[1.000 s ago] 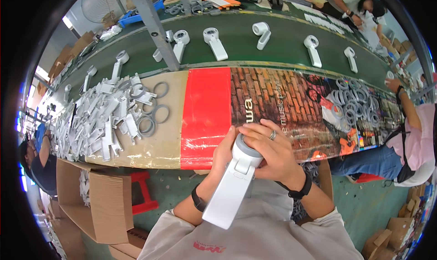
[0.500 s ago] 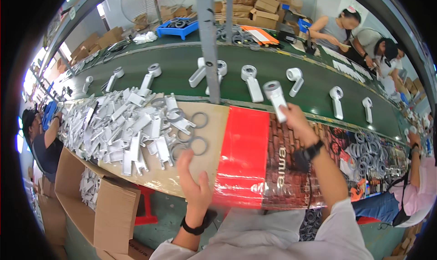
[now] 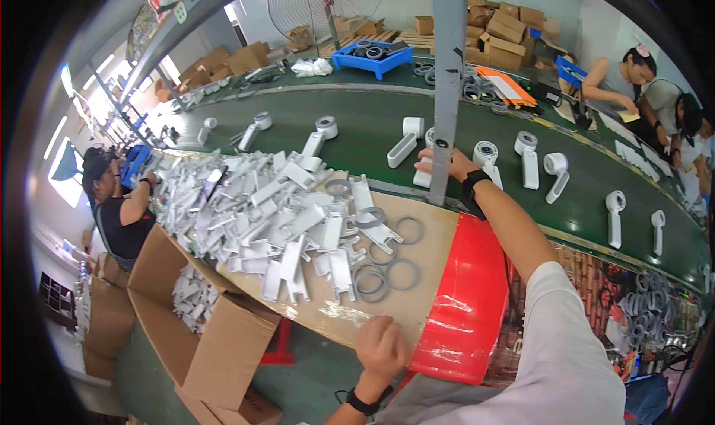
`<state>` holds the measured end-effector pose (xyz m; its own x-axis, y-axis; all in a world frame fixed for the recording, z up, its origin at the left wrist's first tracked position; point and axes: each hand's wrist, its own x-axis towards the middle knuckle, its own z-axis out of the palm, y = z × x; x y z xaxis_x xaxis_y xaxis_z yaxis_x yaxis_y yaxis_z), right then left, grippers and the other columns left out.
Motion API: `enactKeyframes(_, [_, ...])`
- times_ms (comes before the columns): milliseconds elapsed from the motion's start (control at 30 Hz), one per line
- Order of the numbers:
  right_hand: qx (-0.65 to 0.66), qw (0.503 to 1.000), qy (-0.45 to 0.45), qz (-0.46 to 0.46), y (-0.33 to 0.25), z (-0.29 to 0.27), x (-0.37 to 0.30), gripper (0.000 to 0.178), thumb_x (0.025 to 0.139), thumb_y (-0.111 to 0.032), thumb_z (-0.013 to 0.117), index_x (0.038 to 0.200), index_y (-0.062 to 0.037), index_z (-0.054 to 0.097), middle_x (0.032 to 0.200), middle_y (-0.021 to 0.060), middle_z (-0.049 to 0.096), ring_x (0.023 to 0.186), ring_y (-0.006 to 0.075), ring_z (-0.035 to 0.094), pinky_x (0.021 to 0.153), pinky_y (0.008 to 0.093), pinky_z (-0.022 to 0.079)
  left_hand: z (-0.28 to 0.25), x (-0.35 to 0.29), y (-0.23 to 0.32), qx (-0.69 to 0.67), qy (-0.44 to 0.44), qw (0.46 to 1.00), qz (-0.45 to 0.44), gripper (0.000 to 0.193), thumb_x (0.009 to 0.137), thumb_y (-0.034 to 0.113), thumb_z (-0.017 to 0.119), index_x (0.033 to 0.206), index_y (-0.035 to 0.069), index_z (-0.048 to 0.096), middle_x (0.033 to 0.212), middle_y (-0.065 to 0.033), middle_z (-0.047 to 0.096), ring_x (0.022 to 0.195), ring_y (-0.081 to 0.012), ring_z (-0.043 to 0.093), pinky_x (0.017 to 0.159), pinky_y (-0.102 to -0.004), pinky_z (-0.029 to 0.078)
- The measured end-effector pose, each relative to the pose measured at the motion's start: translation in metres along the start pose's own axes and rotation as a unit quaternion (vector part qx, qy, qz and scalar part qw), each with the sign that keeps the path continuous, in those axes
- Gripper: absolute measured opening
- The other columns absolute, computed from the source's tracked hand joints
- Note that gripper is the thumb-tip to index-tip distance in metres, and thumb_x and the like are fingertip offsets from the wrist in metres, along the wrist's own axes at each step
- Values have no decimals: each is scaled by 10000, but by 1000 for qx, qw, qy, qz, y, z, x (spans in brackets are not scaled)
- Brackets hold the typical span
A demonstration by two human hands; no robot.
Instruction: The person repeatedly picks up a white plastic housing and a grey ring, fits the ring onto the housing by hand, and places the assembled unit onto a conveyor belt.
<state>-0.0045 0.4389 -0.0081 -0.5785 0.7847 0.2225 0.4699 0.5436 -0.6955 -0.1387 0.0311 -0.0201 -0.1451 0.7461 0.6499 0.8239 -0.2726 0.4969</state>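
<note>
Behind the grey post, my right hand [image 3: 456, 164] is closed round the handle of a white handheld fan [image 3: 422, 178] on the green conveyor belt. The post hides part of that fan and some of my fingers. My left hand [image 3: 381, 347] is loosely curled at the near edge of the bench, with nothing visible in it. Several grey rings [image 3: 402, 274] lie on the tan bench cover beyond it. To their left is a heap of white plastic handle parts [image 3: 283, 202]. More white fans of the same kind, such as one [image 3: 527, 161] right of my hand, lie spaced along the belt.
The grey post [image 3: 448, 90] rises between bench and belt. A cardboard box [image 3: 223, 350] holding white parts stands at the lower left. Red sheeting [image 3: 462, 306] covers the bench's middle; grey rings [image 3: 652, 302] are piled at right. Co-workers sit at left [image 3: 123, 209] and far right [image 3: 622, 82].
The view has turned left. My right hand has let go of the fan it held, now on the belt, and moved left to another behind the post. My left hand has drawn back and curled.
</note>
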Motion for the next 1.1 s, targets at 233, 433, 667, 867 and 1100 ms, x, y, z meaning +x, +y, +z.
enactKeyframes(233, [-44, 974, 169, 143, 28, -23, -9, 433, 719, -340, 716, 1044, -76, 607, 985, 190, 652, 903, 312, 640, 782, 372, 493, 9, 0, 12, -27, -20, 999, -23, 162, 651, -7, 604, 808, 32, 618, 908, -126, 615, 837, -334, 589, 741, -398, 475])
enactKeyframes(433, [-47, 965, 241, -96, -117, -72, -166, 378, 643, -131, 666, 1020, -156, 676, 927, 188, 558, 908, 339, 455, 844, 420, 377, -4, 34, 22, -345, -54, 909, -226, 760, 816, 218, 609, 1453, 64, 225, 1476, -128, 278, 1324, -286, 333, 1003, -443, 349])
enactKeyframes(667, [27, 995, 45, -86, -202, -87, -414, 436, 750, -172, 673, 1158, -63, 561, 1077, 155, 499, 1018, 322, 499, 887, 396, 414, 54, 56, 156, -517, -122, 835, -143, 887, 662, 409, 812, 1306, -7, 366, 1075, -113, 576, 911, -232, 612, 781, -343, 503])
enactKeyframes(867, [-417, 838, 192, 296, -36, -242, -569, 605, 602, -111, 757, 1177, -112, 568, 1296, 76, 513, 1212, 301, 421, 988, 463, 347, 68, 29, 198, -618, -222, 723, -215, 889, 580, 422, 851, 1229, -11, 424, 1021, -133, 579, 847, -218, 627, 702, -302, 522])
enactKeyframes(1100, [-384, 861, 112, 313, -12, -264, -581, 517, 695, -18, 672, 1188, -128, 558, 1256, 77, 511, 1224, 285, 417, 983, 441, 357, 66, 13, 214, -634, -331, 663, -219, 839, 591, 406, 853, 1173, -30, 436, 952, -139, 598, 825, -209, 632, 663, -284, 532])
